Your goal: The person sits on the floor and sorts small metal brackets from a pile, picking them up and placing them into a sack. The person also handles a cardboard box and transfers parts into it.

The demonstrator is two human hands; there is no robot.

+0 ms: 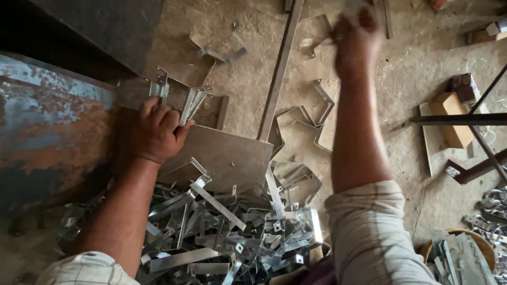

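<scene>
My left hand (156, 132) is closed around a small stack of bent metal brackets (190, 104), held against a flat steel plate (227, 155). My right hand (358, 37) is stretched far forward over the floor and blurred; it touches a bent bracket (316, 43), and whether it grips it is unclear. Below both arms lies a big heap of shiny bent metal strips (232, 232).
A long steel bar (280, 68) runs away across the dusty floor, with loose brackets (309, 119) beside it. A rusty blue machine body (47, 126) stands at the left. Cardboard boxes (451, 119), dark rods (459, 119) and a round basket of metal parts (459, 258) sit at the right.
</scene>
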